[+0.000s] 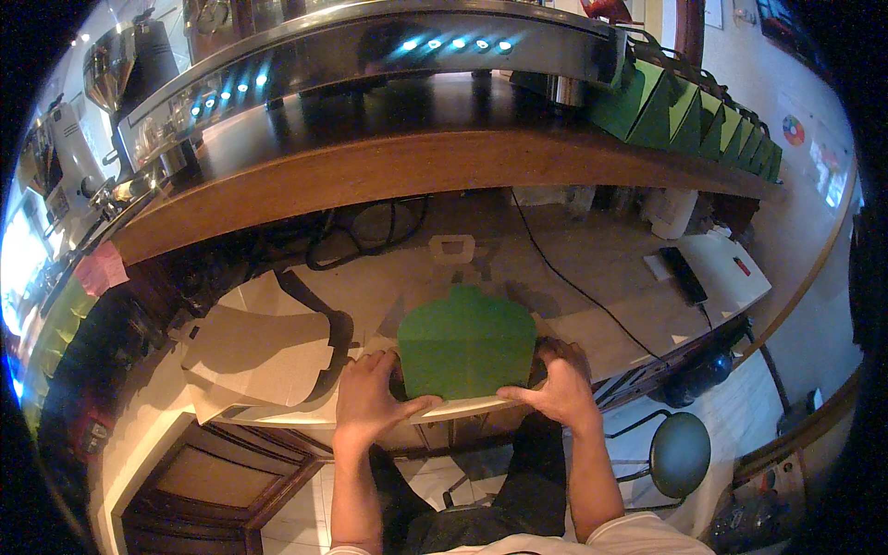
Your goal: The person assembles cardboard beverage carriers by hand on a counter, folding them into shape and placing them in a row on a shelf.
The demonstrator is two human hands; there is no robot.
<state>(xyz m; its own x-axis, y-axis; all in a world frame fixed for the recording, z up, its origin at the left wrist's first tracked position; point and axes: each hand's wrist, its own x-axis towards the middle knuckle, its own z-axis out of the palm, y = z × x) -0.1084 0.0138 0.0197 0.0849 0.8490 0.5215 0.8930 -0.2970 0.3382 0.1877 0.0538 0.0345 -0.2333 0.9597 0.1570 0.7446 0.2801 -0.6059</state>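
Observation:
At the near edge of the counter, a green cardboard carton [467, 342] with a tab on top stands between my hands. My left hand [372, 393] grips its left side, the thumb along the bottom edge. On the opposite side my right hand [561, 384] holds it in the same way, with its thumb at the lower right corner. The fingers of both hands curl behind the sides and are partly hidden. Left of my left hand lies a flat, unfolded carton sheet [264, 356], pale side up.
Behind, a wooden shelf [444, 153] carries a metal coffee machine [370, 51] and a row of green folded cartons [684, 116]. A black cable [555, 264] crosses the counter. A phone [683, 274] rests at the right. A round stool [680, 453] stands below.

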